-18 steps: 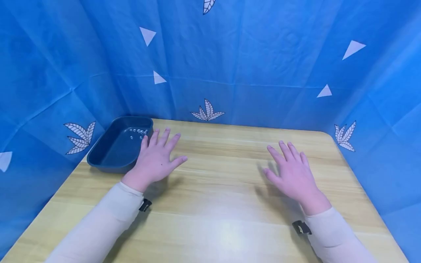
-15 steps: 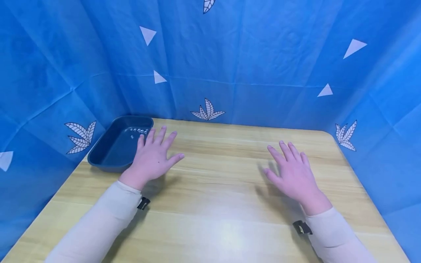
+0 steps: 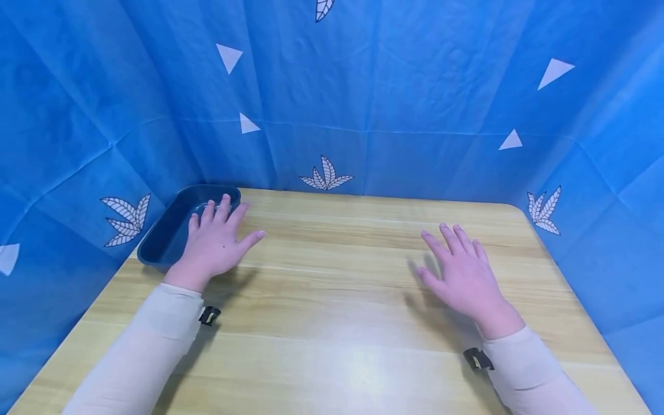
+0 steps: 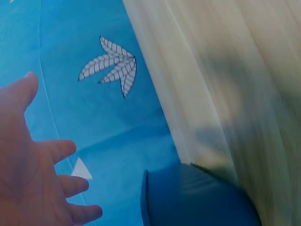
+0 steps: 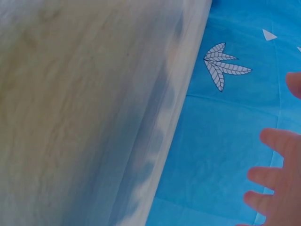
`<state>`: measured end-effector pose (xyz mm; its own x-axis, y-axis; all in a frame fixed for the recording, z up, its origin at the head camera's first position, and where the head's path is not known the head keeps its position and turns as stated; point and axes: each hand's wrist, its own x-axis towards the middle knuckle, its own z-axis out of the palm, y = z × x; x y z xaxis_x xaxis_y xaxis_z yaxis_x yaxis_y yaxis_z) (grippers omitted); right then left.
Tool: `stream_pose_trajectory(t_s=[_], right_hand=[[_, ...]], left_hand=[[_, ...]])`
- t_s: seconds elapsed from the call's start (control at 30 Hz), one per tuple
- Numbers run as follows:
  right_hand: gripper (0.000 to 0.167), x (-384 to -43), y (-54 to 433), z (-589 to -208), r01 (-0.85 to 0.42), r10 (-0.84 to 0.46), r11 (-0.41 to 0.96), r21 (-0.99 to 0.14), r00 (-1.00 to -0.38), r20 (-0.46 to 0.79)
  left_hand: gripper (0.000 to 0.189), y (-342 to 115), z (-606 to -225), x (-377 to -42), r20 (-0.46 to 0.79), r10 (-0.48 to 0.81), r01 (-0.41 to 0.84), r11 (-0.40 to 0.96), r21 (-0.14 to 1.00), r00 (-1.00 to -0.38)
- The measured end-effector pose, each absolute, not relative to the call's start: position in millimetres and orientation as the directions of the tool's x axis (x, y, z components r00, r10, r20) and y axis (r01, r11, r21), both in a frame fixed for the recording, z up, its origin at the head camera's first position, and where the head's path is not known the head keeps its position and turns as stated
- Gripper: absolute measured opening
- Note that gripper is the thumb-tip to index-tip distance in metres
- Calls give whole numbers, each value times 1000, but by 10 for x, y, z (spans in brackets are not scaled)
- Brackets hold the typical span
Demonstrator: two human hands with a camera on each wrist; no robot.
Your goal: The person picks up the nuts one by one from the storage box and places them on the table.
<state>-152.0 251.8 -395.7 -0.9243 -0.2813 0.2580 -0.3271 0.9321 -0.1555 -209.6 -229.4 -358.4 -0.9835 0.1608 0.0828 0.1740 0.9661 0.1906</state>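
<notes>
A dark blue rectangular tray (image 3: 165, 237) stands at the back left of the table. My left hand (image 3: 214, 246) hovers over its right side with the fingers spread, holding nothing. Small clear round pieces in the tray are mostly hidden behind those fingers. The left wrist view catches the tray's wall (image 4: 202, 200) beside the spread left hand (image 4: 28, 174). On the other side, my right hand (image 3: 463, 279) is held above the tabletop, fingers extended and apart, with nothing in it. Its fingers also enter the right wrist view at the right edge.
The light wood table (image 3: 332, 276) has a rounded back right corner. A blue curtain (image 3: 415, 104) with white leaf and triangle prints surrounds its back and both sides. Each sleeve carries a black clip near the cuff.
My left hand has moved left over the tray, covering more of it and most of the clear round pieces. My right hand has stayed almost in place.
</notes>
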Motion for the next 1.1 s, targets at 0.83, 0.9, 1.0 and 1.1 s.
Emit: stream_pose_trajectory(t_s=[0.83, 0.9, 1.0, 1.1], right_hand=[[73, -1498, 2527, -3928, -355, -303, 918, -176, -915, 267], [73, -1496, 2529, -3919, -354, -302, 919, -175, -915, 267], [72, -1491, 2530, -3913, -352, -302, 922, -163, -915, 269], [72, -1490, 2523, -3917, -353, -305, 923, -154, -914, 266]], left_hand=[[103, -2957, -3650, -2394, -67, 22, 4, 966, 259, -998], [103, -2994, -3652, -2417, -74, 19, -1, 965, 263, -997], [102, -3067, -3642, -2441, -93, 18, -8, 962, 273, -995], [102, -3173, -3629, -2453, -116, 18, -15, 961, 276, -993]])
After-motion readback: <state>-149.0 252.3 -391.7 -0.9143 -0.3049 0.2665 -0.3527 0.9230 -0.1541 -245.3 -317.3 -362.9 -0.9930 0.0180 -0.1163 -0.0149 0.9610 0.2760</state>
